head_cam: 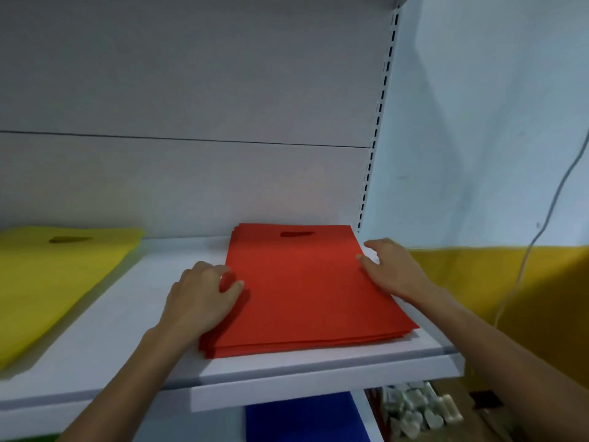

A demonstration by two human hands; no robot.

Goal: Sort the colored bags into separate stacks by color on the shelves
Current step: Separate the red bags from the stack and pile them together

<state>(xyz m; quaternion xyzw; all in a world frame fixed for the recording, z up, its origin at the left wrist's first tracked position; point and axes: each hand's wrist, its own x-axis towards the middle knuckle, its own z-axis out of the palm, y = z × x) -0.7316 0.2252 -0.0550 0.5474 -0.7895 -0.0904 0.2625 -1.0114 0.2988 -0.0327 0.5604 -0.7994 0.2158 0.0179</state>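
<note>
On the white shelf [287,368], with its far end near the back panel [191,90], lies the red stack [312,288] of bags, handle cut-outs at the far end and the layers slightly fanned at the near left corner. The left hand [200,298] is at the stack's left edge, its fingers [208,271] curled down beside the edge and the thumb laid on the top bag, so it seems to pinch that edge. The right hand [393,271] is at the stack's right edge, fingers loosely spread and fairly straight, touching the side and holding nothing. A yellow stack [57,275] lies well to the left of the red stack on the same shelf, and blue bags [302,419] show on the level below it.

The step in hand looks like squaring up the red pile. To do it well, I would press both side edges inward together rather than tug at the top bag. The thin bags will likely slide over one another, and a pinch on the left may drag only the upper layers. A light push on the near edge toward the back should then close the fan at the near left corner. The stack's near right corner sits close to the shelf end, so any push from the left should be gentle, lest the pile ride over that end
</note>
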